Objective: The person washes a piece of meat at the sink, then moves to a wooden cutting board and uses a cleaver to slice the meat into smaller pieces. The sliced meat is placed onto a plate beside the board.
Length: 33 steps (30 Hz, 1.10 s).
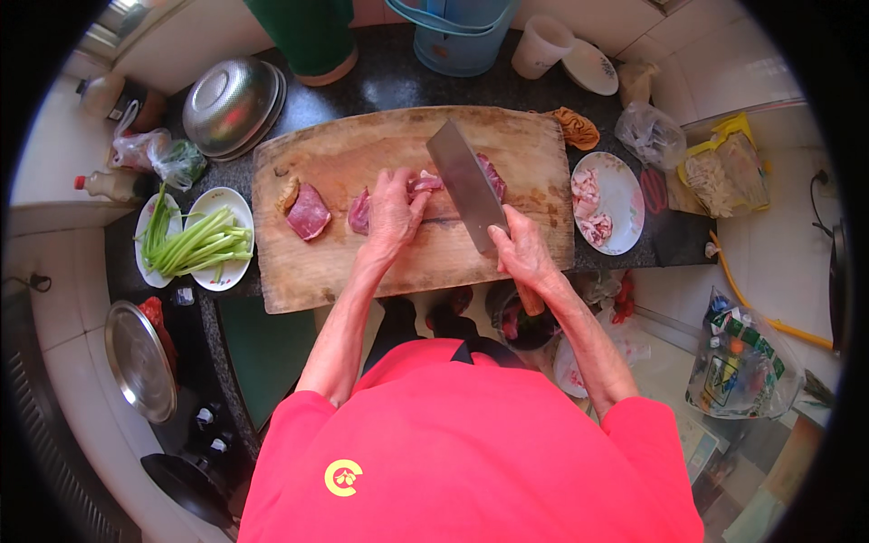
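On a worn wooden cutting board [305, 271], my left hand [394, 214] rests with bent fingers on a piece of raw red meat [359, 212]; a thin strip of meat [428, 183] lies at its fingertips. My right hand [523, 250] grips a cleaver [465, 183], its broad blade slanting up and left over the board, just right of the strip. More raw meat [491, 176] shows partly behind the blade. At the board's left lie another chunk of raw meat [309, 212] and a small piece of ginger [288, 193], which touch.
Right of the board, a floral plate [628, 224] holds fatty meat pieces. On the left, celery stalks [197, 244] lie across two white plates [237, 275]. Behind stand metal bowls [231, 105], a green container [305, 34], a blue bucket [461, 47] and a plastic cup [542, 46].
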Available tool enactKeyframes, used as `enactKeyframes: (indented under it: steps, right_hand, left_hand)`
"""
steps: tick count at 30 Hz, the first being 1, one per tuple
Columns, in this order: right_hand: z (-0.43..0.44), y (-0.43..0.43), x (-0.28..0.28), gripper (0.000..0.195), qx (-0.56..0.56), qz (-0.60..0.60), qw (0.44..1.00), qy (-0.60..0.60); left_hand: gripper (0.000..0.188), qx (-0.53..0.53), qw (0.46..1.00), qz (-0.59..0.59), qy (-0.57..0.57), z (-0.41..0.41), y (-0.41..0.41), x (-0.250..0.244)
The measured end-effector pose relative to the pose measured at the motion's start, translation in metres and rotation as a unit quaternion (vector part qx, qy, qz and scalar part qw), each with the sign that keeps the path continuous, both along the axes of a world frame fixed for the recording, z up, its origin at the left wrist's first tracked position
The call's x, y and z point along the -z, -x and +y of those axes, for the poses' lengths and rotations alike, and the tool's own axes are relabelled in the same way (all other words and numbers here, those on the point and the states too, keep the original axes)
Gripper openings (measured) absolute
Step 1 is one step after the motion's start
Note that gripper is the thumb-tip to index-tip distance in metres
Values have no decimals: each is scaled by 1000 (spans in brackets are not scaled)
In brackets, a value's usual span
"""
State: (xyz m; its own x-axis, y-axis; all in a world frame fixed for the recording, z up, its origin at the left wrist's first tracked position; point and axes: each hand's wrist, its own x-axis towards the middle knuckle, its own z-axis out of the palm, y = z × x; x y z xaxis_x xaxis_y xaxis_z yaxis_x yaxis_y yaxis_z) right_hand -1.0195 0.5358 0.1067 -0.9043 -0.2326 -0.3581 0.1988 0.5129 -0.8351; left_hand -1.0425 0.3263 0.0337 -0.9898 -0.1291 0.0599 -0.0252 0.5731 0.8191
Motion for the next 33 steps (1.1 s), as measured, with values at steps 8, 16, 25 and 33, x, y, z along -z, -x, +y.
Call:
enactKeyframes:
  steps: [8, 16, 25, 33]
  right_hand:
    - [4, -6, 9, 15, -62, 112, 990, -52]
    - [5, 2, 15, 19, -121, 135, 981, -69]
    - [10, 1, 0, 14, 44, 7, 999, -14]
    - [13, -2, 17, 17, 6, 104, 990, -90]
  left_hand:
    - [9, 88, 996, 22, 12, -15, -2, -20]
    - [10, 100, 992, 14, -73, -29, -12, -17]
    - [21, 210, 967, 137, -39, -7, 12, -15]
    - [25, 84, 980, 163, 76, -4, -9, -4]
